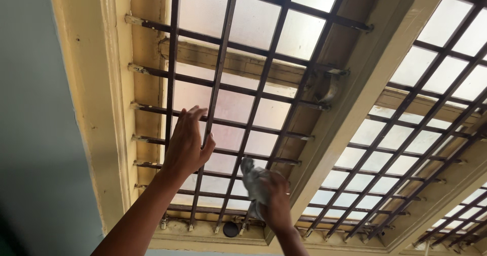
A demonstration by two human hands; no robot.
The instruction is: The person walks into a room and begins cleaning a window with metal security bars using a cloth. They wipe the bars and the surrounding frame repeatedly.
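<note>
Left hand is reaching up from the forearm, fingers spread wide, resting against the dark metal window grille. Right hand is gripping a crumpled grey cloth, pressing it to the bars low on the same panel. Frosted panes are glowing behind; a yellowed wooden frame is surrounding them.

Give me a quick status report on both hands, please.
Left hand open on window grille. Right hand gripping grey cloth against bars. Nothing in the way.
</note>
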